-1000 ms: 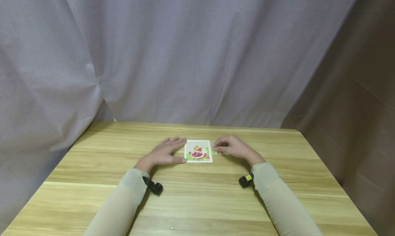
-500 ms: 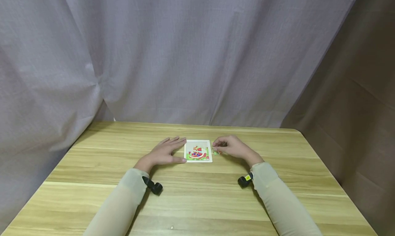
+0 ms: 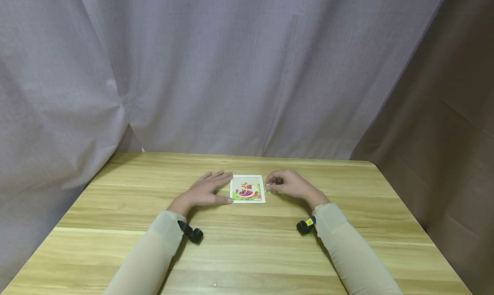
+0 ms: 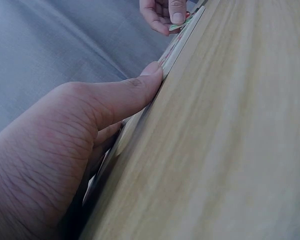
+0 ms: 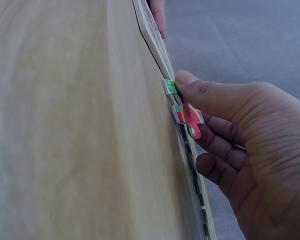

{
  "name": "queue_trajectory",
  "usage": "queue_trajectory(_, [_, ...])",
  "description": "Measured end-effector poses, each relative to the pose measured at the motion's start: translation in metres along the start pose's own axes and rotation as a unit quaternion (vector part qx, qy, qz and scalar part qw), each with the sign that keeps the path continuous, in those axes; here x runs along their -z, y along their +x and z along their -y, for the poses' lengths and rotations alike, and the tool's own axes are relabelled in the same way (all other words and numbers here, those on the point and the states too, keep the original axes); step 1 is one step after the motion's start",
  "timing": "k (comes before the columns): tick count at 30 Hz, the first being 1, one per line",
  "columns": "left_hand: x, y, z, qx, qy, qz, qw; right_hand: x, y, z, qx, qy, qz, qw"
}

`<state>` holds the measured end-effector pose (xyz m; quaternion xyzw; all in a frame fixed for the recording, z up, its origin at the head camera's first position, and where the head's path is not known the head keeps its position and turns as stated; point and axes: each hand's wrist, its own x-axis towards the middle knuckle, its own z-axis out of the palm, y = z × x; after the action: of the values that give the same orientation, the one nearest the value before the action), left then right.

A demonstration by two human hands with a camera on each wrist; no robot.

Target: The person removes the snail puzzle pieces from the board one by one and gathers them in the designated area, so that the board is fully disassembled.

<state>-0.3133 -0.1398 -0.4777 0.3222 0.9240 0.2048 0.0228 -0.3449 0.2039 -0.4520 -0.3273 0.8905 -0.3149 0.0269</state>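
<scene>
A white-framed jigsaw puzzle tray (image 3: 247, 201) lies on the table between the two hands. Its lower part is filled with a colourful red, green and blue picture (image 3: 247, 194); the upper part shows bare pale backing. My left hand (image 3: 206, 190) rests at the tray's left side, fingers spread, with thumb and fingertips touching the frame. Just right of the tray, my right hand (image 3: 291, 183) pinches a small green puzzle piece (image 4: 180, 25) between thumb and fingers. Another piece, red with a rounded knob (image 5: 192, 117), shows below the thumb in the right wrist view. Curled fingers partly hide these pieces.
The wooden table (image 3: 247, 248) extends around the tray, with its far edge close behind the hands. A grey curtain (image 3: 208, 72) hangs behind it, and a darker brown one (image 3: 432, 115) at the right. A tiny pale speck (image 3: 215, 284) lies near the front.
My right hand has shifted very slightly left, and its fingers have moved a little over the small pieces beside the tray. The left hand and the tray stay in place.
</scene>
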Motion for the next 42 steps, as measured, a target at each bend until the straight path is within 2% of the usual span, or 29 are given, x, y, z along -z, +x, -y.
queue_trajectory(9, [-0.0009, -0.0001, 0.0004, 0.002, 0.004, -0.001, 1.0000, 0.0000, -0.0006, -0.0003, 0.010, 0.006, 0.001, 0.9999])
queue_trajectory(16, [0.0000, -0.0012, -0.0006, -0.001, -0.004, -0.002, 1.0000, -0.0007, 0.0001, -0.0029, 0.033, -0.010, -0.005, 0.9994])
queue_trajectory(31, [-0.0005, 0.0008, 0.0000, 0.002, 0.000, 0.003, 1.0000, 0.0002, -0.0003, -0.0025, 0.050, -0.044, -0.010, 0.9977])
queue_trajectory(42, [0.0030, -0.0012, -0.0033, 0.000, -0.001, 0.002, 1.0000, 0.0005, -0.0013, -0.0030, 0.059, -0.029, -0.018, 0.9977])
